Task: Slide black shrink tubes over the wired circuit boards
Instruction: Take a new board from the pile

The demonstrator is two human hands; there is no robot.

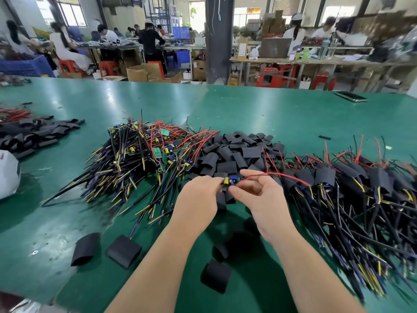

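table (270,109): green work surface, and everything i list below lies on it or is held just above it.
left hand (198,196): fingers curled, tips pinching the circuit board from its left side.
right hand (265,199): thumb and fingers closed in a narrow pinch on the red wire, right beside the board.
circuit board (230,180): small, with yellow and blue parts, held between my two hands just above the table, in front of the tube heap.
red wire (277,175): runs from the board across my right fingers and off to the right.
shrink tube (222,201): black, directly under the board between both hands; i cannot tell which hand grips it or whether the board has entered it.
tube heap (237,152): loose black sleeves, centre, just behind my hands.
bare boards pile (144,154): green boards with black, yellow, blue and red leads, left of the heap and touching it.
sleeved pile (352,188): boards in black tubing, right of my hands.
loose tubes (124,250): several lying near my forearms.
flat tubing stack (33,134): far left.
phone (350,96): far right edge, well apart.
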